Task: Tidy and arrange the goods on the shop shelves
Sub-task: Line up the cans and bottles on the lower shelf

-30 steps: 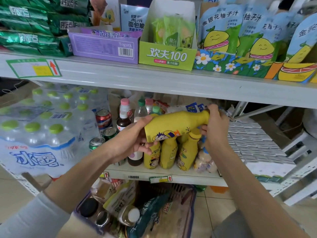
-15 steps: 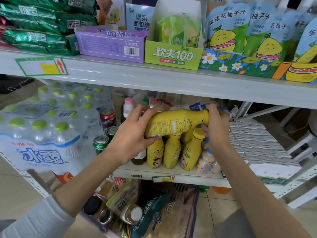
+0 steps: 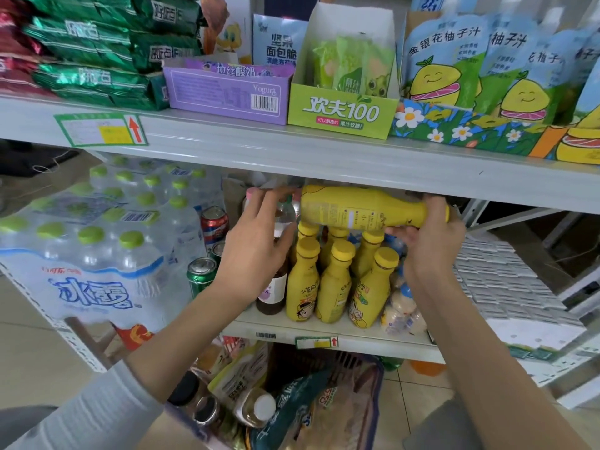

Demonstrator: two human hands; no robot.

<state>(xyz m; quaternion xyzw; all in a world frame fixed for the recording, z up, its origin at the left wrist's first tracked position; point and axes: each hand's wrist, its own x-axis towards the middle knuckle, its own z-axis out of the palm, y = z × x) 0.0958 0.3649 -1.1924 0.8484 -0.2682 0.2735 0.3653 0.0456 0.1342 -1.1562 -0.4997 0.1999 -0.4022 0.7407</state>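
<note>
A yellow drink bottle (image 3: 360,207) lies on its side just under the upper shelf, above several upright yellow bottles (image 3: 334,280) on the lower shelf (image 3: 324,332). My right hand (image 3: 428,241) grips its neck and cap end at the right. My left hand (image 3: 256,245) is open beside the bottle's base, fingers spread; whether the fingertips touch it I cannot tell. A brown bottle with a white label (image 3: 274,290) stands partly hidden behind my left hand.
A shrink-wrapped pack of water bottles (image 3: 87,241) fills the left. Cans (image 3: 203,274) stand beside it. The upper shelf (image 3: 292,151) carries a purple yogurt box (image 3: 227,92), a green box (image 3: 344,112) and pomelo juice pouches (image 3: 470,66). A basket of goods (image 3: 285,407) sits below.
The lying yellow bottle has risen from in front of the upright ones to just under the upper shelf. My left hand has let go of its base and opened.
</note>
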